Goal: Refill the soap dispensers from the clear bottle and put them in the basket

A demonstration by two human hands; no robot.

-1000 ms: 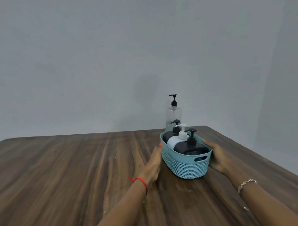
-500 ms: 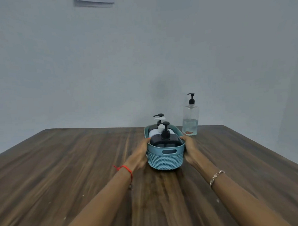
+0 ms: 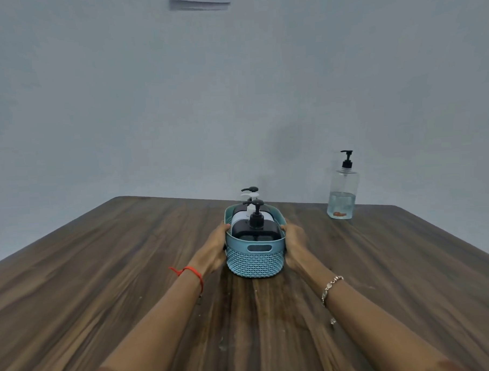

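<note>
2 hands (image 3: 214, 249) (image 3: 295, 246) grip 1 basket (image 3: 255, 262) holding 3 dispensers (image 3: 266, 228), 1 bottle (image 3: 343, 193) apart.

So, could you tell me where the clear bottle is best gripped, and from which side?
Probably round the broad body of the clear bottle, below the shoulder, from its near side with the right hand, the closer one. It stands upright, apart from the basket, so that side is open; the slim pump head offers a poorer hold.
</note>
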